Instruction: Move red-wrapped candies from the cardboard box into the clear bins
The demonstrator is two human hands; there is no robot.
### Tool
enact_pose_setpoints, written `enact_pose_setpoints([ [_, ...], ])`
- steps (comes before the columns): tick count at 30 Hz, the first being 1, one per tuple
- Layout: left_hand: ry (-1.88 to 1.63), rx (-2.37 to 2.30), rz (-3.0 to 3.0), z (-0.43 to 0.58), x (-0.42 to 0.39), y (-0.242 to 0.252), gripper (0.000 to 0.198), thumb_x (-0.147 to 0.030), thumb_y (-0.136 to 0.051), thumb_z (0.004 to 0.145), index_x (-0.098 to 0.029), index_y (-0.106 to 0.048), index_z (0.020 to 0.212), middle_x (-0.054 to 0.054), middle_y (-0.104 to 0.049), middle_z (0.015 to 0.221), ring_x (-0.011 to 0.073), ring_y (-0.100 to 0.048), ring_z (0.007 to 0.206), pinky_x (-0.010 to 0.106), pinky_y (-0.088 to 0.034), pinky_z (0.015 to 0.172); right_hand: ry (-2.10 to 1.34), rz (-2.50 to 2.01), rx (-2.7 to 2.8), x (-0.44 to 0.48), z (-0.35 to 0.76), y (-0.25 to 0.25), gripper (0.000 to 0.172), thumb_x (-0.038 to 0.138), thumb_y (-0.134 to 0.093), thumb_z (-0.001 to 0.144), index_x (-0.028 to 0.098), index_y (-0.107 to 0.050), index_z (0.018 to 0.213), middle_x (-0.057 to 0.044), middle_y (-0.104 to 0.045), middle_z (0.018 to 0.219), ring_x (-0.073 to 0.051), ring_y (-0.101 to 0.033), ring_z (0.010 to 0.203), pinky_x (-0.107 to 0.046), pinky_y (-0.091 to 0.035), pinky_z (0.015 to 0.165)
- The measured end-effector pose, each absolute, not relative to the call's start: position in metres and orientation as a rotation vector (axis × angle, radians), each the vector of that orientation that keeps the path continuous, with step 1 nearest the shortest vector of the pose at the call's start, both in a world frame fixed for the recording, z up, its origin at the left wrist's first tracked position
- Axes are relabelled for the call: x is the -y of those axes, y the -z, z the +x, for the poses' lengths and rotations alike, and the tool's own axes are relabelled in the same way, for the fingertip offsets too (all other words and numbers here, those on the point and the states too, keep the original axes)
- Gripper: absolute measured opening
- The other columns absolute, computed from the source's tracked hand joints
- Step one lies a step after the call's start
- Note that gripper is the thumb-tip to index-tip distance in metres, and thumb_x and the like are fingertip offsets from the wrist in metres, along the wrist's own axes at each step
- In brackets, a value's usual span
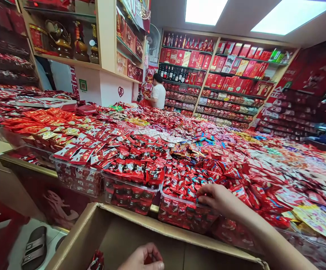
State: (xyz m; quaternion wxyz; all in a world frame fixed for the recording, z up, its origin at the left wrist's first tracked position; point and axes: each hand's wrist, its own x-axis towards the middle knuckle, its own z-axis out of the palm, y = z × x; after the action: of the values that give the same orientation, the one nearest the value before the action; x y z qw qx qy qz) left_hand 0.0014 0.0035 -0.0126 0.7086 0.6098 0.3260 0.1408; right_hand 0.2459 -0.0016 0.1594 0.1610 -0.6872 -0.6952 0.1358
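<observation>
My right hand point(212, 195) reaches to the front of a clear plastic bin point(180, 215) heaped with small red-wrapped candies point(177, 183). Its fingers are bent together against the candies at the bin's right front; whatever they pinch is hidden. Low in the view, my left hand point(147, 257) is curled over an open cardboard box point(163, 227). A bit of red shows between its thumb and fingers, too little to name. Inside the box at the left lies a dark red packet point(97, 260), partly cut off by the frame.
Beside the bin stand another bin of red and black packets point(132, 195) and one of red and white packets point(78, 176). A person in a white shirt point(159, 96) stands at the back near shelves point(198, 95). A sandal point(35, 247) lies on the floor.
</observation>
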Motion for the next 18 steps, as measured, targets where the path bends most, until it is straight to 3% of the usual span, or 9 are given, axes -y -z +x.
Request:
enact_pose_setpoints([
  [18, -0.289, -0.753, 1.355, 0.000, -0.001, 0.018, 0.045, -0.056, -0.058, 0.056, -0.016, -0.044, 0.072, -0.005, -0.044, 0.057, 0.0070, -0.038, 0.050, 0.018, -0.028, 0.046, -0.384, -1.999, 2.169, -0.008, 0.256, -0.174, 0.012, 0.014, -0.050, 0.064, 0.019, -0.060, 0.065, 0.001, -0.062, 0.060, -0.013, -0.053, 0.055, -0.020, -0.036, 0.050],
])
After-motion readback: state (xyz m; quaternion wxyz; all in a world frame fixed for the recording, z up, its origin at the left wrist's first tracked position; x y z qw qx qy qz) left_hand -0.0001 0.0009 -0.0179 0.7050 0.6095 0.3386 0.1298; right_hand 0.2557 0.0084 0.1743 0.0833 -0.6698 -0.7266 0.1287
